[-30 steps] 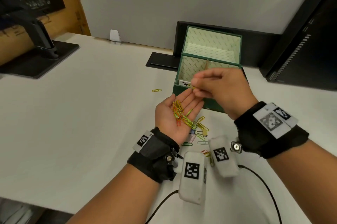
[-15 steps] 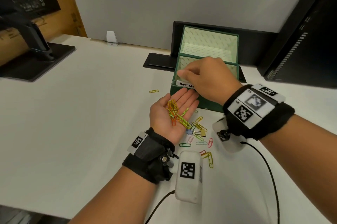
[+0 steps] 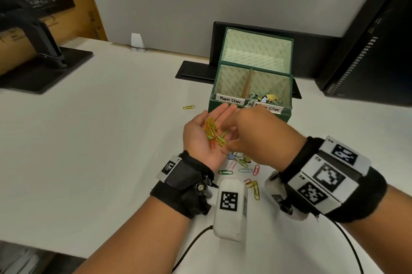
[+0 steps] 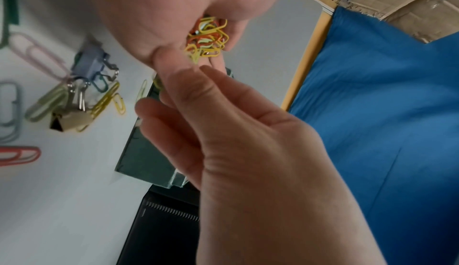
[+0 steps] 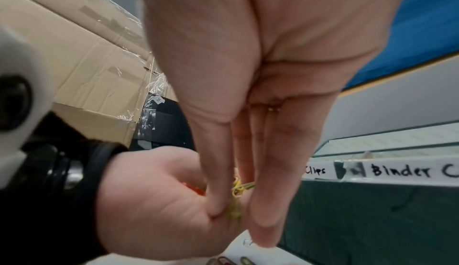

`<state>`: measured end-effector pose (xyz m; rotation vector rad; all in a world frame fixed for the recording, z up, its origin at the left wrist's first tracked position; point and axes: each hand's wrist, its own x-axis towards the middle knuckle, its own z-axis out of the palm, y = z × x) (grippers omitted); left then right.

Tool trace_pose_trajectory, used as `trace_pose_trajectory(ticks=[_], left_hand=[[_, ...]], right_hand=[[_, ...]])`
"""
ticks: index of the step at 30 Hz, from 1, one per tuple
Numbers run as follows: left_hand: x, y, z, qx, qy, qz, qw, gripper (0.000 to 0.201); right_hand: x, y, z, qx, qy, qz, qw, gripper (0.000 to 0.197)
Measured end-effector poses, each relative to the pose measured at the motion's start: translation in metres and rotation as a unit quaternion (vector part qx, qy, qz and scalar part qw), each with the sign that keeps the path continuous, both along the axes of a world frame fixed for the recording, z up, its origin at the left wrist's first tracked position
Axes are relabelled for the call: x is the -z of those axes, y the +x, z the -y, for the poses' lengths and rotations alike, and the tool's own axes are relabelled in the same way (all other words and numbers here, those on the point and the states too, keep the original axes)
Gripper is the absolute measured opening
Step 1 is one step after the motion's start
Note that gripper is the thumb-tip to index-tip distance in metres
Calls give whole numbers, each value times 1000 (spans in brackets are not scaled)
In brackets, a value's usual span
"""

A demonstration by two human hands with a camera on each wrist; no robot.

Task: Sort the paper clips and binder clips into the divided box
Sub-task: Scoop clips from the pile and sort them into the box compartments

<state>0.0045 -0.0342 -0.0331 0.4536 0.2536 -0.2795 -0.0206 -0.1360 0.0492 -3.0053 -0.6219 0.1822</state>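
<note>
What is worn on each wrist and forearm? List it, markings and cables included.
Bare forearms, no sleeves. Left hand: black fabric wrist wrap, white square-code tag, white boxy camera with black code marker, black cable. Right hand: black wrist wrap with three black-and-white code tags, white camera, black cable.

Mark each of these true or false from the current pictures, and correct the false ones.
1. The left hand lies palm up with a heap of paper clips on it. True.
2. The right hand is inside the divided box. False: it reaches into the left palm.
3. Binder clips lie in the compartment labelled for them. True.
4. No clips remain on the table. False: several lie near the wrists, and one yellow clip left of the box.
</note>
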Motion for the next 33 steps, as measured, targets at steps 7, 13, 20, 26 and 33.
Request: trace_pose_trajectory(ticks=[7,13,20,26,33], left_hand=[[0,-2,5,0,-2,-14,1000,45],[-3,-4,6,-2,-18,-7,1000,46],[-3,-1,3,5,-19,-8,1000,45],[0,0,1,-1,-30,-11,999,44],[0,3,1,2,-25,9,1000,50]], right_hand=[[10,-3,-3,-26,-53,51,997,39],[-6,13,11,30,61,-17,998,8],[-35,43,27,123,340,133,923,3],[-13,81,26,112,189,149,964,18],[-2,45,12,18,173,130,976,25]])
